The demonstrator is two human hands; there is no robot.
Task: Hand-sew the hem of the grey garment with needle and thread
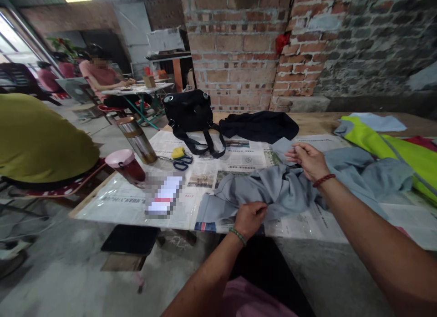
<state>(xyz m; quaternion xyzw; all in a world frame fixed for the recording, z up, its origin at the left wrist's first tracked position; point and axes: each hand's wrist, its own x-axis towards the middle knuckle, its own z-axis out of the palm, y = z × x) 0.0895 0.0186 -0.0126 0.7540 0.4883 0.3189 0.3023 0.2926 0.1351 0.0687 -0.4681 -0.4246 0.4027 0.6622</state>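
A crumpled grey garment (273,185) is spread along the newspaper-covered table in front of me. My left hand (251,219) is closed on its near edge, fingers curled into the cloth. Above the far side of the garment, my right hand (309,161) is raised with thumb and forefinger pinched together. Whatever sits in that pinch, if anything, is too small to make out. Beyond the right fingertips lies a light grey cloth piece (285,146).
Left on the table are a phone (165,196), a lidded cup (128,167), a steel flask (136,139) and scissors (182,162). A black bag (189,110) and dark cloth (261,126) lie behind. A yellow reflective garment (382,148) is at right. People sit at left.
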